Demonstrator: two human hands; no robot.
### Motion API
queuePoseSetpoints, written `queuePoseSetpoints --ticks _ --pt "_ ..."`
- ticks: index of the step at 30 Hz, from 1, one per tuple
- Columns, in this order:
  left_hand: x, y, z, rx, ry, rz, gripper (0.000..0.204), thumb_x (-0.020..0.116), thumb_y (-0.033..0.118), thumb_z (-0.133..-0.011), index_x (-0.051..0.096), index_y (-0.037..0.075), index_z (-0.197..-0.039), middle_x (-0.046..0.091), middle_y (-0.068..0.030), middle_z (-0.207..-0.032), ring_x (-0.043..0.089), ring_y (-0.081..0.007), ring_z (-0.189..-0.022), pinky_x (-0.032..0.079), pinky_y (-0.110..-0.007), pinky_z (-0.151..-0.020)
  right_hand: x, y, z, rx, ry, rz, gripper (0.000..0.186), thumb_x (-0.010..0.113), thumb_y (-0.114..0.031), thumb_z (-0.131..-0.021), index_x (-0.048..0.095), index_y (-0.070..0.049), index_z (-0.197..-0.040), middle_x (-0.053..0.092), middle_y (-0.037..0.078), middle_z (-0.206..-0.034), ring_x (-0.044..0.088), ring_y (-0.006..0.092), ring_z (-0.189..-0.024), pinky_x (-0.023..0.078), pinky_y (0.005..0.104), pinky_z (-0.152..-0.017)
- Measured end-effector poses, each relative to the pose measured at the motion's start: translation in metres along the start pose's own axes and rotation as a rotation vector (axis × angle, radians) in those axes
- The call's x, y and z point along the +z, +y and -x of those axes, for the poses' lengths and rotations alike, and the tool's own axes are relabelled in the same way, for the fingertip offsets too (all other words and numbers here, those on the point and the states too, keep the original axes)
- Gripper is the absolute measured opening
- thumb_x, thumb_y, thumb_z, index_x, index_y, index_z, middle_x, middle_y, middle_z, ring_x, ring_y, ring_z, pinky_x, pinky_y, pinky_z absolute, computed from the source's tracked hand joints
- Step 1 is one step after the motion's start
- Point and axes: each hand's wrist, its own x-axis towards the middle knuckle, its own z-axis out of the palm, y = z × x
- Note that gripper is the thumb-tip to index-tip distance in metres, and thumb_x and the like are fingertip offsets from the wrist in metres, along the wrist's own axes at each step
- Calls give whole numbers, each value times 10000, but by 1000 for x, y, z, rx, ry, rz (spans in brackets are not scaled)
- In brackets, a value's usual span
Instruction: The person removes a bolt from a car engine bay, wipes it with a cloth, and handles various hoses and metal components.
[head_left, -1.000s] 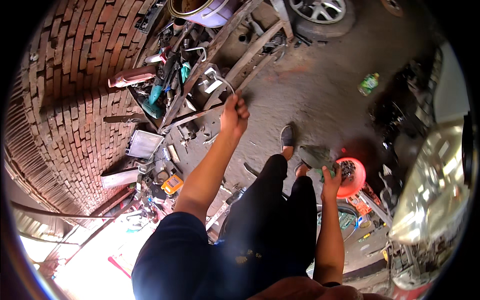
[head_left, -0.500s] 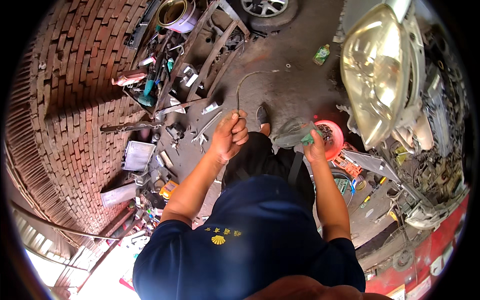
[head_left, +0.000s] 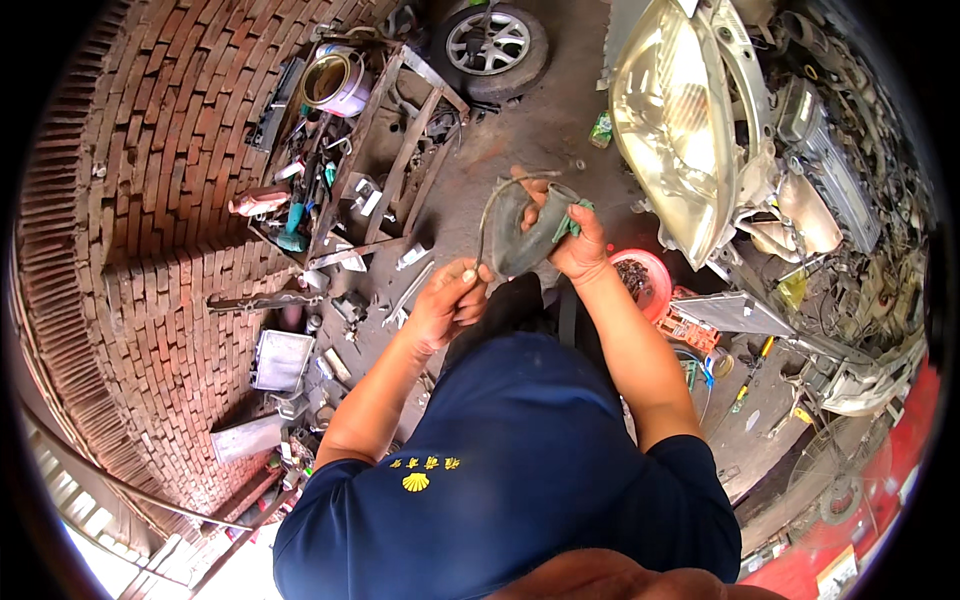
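My left hand (head_left: 455,300) is closed around the lower end of a thin, bent, dark rod (head_left: 485,225), which arches upward beside a dark grey piece (head_left: 518,250), apparently plastic with a curved, hollow form. My right hand (head_left: 580,245) grips that piece, with a green cloth (head_left: 572,225) under its fingers; some fingertips show behind the piece near its top. The rod's top crosses over the piece; whether they touch I cannot tell. Both hands are in front of my dark shirt, above my legs.
A red basin (head_left: 657,290) of small dark parts sits at right, below a large headlamp (head_left: 665,120) among car parts. A wheel (head_left: 488,45) lies ahead. At left are a brick wall (head_left: 170,160), a bucket (head_left: 335,85) and a cluttered frame (head_left: 405,150) with tools.
My right hand has risen leftward with the grey piece, bringing it beside the rod in my left hand. The view has shifted, bringing more of the headlamp and car parts into sight.
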Motion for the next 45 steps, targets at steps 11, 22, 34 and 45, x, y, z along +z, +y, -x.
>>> queuePoseSetpoints --ticks 11,22,34,45 --pt "-10 7 10 40 196 -316 303 632 208 -1053 626 -1 -1273 670 -77 -931 540 -108 -676 442 -244 -615 65 -30 5 -276 142 510 493 714 -222 -890 652 30 -1309 663 149 -1351 667 214 -1056 513 359 -967" --pt "-25 3 10 119 234 -339 350 682 102 -982 607 -20 -1302 693 -111 -1130 668 -172 -923 533 -311 -789 90 -37 18 -426 199 914 451 729 -196 -909 654 35 -1289 692 119 -1259 670 188 -1047 515 350 -965" --pt "-12 44 11 447 277 -60 509 710 41 -946 513 -18 -1412 646 -183 -1343 690 -282 -1185 567 -350 -1047 87 -28 15 -539 477 813 399 769 -200 -939 675 4 -1269 704 66 -1148 660 144 -975 521 304 -878" --pt "7 61 -2 551 263 -68 478 706 33 -968 539 -19 -1413 705 -152 -1177 710 -246 -1131 592 -323 -993 81 -24 14 -571 528 712 415 755 -177 -951 646 23 -1298 701 103 -1229 691 207 -1025 531 342 -908"
